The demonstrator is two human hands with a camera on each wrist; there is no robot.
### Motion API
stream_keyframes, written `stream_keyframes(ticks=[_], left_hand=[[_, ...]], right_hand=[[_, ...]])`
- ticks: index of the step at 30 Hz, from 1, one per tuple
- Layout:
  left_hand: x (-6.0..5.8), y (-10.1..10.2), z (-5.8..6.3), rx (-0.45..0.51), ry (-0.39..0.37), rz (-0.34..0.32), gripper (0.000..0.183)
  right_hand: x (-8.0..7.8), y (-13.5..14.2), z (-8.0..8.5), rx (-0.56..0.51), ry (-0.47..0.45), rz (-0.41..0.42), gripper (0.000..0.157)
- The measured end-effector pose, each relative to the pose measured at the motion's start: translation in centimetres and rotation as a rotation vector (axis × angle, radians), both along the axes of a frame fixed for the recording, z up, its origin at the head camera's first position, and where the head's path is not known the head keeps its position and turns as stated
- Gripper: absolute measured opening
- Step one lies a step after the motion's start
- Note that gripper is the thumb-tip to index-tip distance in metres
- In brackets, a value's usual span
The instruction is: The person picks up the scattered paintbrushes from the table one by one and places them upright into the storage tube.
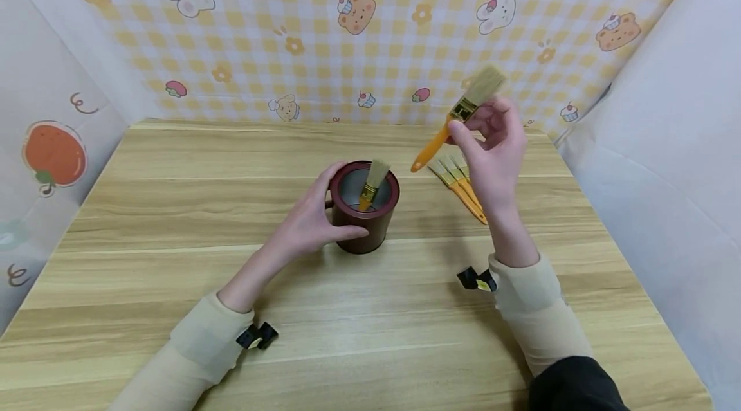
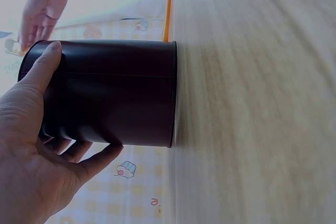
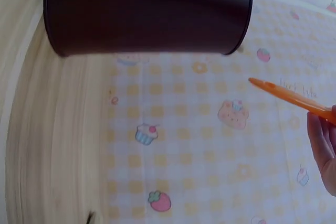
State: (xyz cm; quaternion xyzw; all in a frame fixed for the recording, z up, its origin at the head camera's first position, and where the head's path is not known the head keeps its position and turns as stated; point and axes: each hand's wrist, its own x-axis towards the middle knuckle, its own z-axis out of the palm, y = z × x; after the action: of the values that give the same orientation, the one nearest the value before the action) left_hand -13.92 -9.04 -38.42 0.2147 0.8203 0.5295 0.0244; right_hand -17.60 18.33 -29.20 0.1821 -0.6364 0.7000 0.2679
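A dark brown cylindrical container with a reddish rim stands upright on the wooden table. One paintbrush leans inside it, bristles up and above the rim. My left hand grips the container from the left, thumb on the near side and fingers round the far side, as the left wrist view shows. Up and to the right, my right hand pinches a second paintbrush at its ferrule. Its orange handle slants down toward the container, bristles pointing up and away.
Several more orange-handled paintbrushes lie side by side on the table, right of the container and partly behind my right hand. A yellow checked cloth with cartoon prints hangs at the back edge. White sheets flank the sides.
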Motion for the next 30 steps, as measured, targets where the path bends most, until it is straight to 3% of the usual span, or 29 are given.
stream_keyframes(ticks=[6, 14, 22, 30], left_hand=[[0.0, 0.0, -0.1, -0.003, 0.010, -0.002, 0.113], [-0.1, -0.1, -0.1, -0.007, 0.018, -0.007, 0.112], [-0.1, 0.1, -0.1, 0.002, 0.014, -0.012, 0.112], [-0.1, 0.0, 0.0, -0.011, 0.011, -0.010, 0.113]], right_hand=[[1.3, -1.6, 0.2, -0.038, 0.049, 0.120, 0.030], [1.6, -2.5, -1.0, 0.189, -0.063, 0.188, 0.040], [1.6, -2.6, -1.5, 0.428, -0.152, 0.153, 0.043], [0.9, -1.7, -1.3, 0.464, -0.133, 0.118, 0.036]])
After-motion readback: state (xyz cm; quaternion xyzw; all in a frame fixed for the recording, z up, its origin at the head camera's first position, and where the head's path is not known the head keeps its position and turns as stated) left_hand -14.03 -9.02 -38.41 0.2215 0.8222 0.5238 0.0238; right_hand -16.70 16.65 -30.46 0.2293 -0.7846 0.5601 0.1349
